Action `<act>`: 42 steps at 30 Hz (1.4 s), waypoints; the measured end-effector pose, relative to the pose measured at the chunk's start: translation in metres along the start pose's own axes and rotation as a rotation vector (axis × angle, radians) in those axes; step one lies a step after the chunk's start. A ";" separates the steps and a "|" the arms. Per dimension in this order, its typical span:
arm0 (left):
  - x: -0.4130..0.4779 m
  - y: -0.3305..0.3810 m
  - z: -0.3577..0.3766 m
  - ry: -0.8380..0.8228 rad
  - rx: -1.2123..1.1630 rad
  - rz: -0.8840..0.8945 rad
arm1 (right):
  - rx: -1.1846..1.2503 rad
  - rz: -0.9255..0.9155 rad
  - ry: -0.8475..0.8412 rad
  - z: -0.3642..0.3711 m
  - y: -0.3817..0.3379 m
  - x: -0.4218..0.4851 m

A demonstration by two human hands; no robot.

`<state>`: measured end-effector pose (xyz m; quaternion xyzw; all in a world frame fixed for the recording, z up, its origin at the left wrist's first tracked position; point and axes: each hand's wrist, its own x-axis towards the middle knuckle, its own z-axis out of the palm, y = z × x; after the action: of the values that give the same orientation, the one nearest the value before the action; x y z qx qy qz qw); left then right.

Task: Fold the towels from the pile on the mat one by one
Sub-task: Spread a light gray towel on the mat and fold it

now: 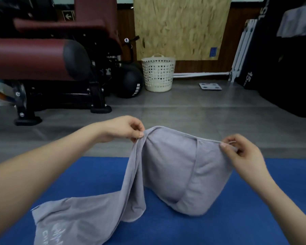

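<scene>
**Clerk:** Entry one, the task's piece?

**Checker:** One grey towel (170, 167), single. Its top edge was lifted clear of the blue mat (237, 200) and stretched between two hands. The middle sagged into a pouch whose bottom rested on the mat. A long tail ran down from the left corner and lay flat on the mat toward the near left. White lettering (57, 232) was printed on that tail, too blurred to read.

**Clerk:** Hands, and the grip of each?

**Checker:** Left hand (125, 129): thumb and curled fingers pinched the towel's top edge at its left end, above the mat's far edge. Right hand (244, 152): thumb and forefinger pinched the same edge at its right end, the other fingers curled, a little lower than the left. Both forearms were bare and reached in from the near corners.

**Clerk:** The mat's place?

**Checker:** It lay on a grey tiled floor (184, 110) and filled the near part of the view.

**Clerk:** Remaining stock, far side?

**Checker:** One cream perforated basket (158, 73) with a handle, upright on the floor before a chipboard panel (182, 27). One dark red padded bench (34, 57) on a black frame, far left. One black ball (131, 82) with white markings, between the bench frame and the basket; whether it touched the basket could not be told. One flat grey scale (210, 86) on the floor, right of the basket and apart from it.
</scene>
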<state>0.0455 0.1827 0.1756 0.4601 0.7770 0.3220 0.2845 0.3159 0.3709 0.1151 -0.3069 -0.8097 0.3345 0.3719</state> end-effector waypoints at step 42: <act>-0.193 -0.384 0.111 0.030 0.817 -0.154 | -0.653 -0.920 -0.991 0.319 0.054 -0.161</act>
<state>0.0028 -0.1056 -0.1586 0.4712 0.8769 -0.0284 0.0904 0.1580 0.1825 -0.1499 0.1544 -0.9869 -0.0130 -0.0440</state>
